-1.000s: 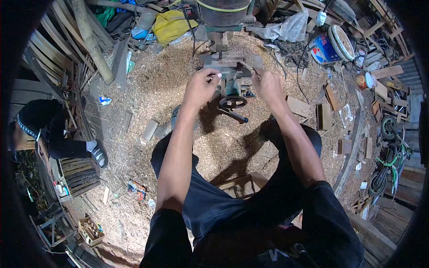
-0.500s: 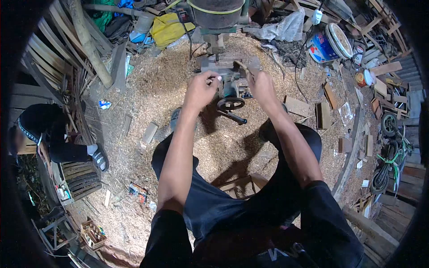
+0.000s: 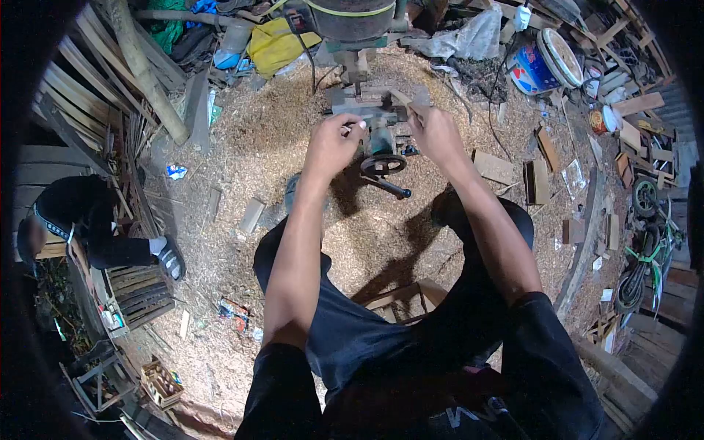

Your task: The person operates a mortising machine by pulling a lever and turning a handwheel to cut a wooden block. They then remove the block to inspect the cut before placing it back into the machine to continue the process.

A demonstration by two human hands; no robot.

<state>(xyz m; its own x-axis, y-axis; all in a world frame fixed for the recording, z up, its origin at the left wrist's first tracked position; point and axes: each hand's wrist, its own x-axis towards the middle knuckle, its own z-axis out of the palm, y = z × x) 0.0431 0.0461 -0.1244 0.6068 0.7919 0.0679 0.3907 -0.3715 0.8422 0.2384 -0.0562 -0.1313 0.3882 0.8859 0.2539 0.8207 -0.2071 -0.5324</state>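
Head view, from where I stand: step looks like handling a thin wooden stick [image 3: 400, 97] at the machine's metal table [image 3: 339, 97]. Right hand [image 3: 441, 139] has the stick in a closed grip, far end over the table, right of the upright spindle [image 3: 358, 86]. Next move, my judgement: needs a steady hold, fingers clear of the spindle. Left hand [image 3: 331, 150] by the table's near left side, fingers curled, thumb near index; can't tell if anything's pinched. Both forearms reach forward, converging; right wrist bent inward, above and right of the handwheel [image 3: 383, 165].
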